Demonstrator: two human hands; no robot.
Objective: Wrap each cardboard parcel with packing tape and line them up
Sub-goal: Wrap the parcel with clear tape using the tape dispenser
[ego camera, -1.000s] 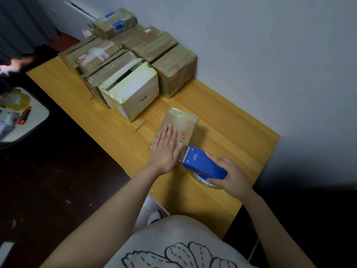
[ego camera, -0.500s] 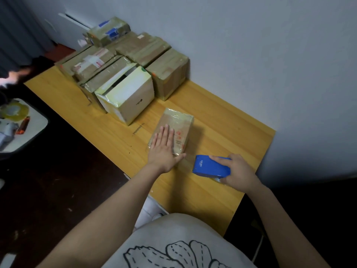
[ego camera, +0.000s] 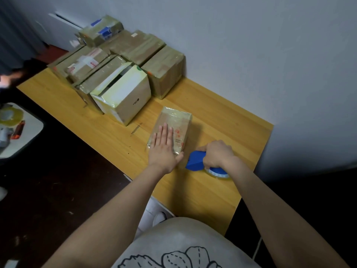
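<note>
Parcel (ego camera: 172, 128), tape-wrapped, lies flat under straight fingers of left hand (ego camera: 163, 149) pressing its top. Right hand (ego camera: 217, 154) grips blue tape dispenser (ego camera: 195, 161), just beside left thumb.

parcels (ego camera: 173, 120): at least 7 | tape dispenser (ego camera: 194, 161): 1 | left hand (ego camera: 163, 151) + right hand (ego camera: 217, 153): 2 | table (ego camera: 222, 122): 1
</note>
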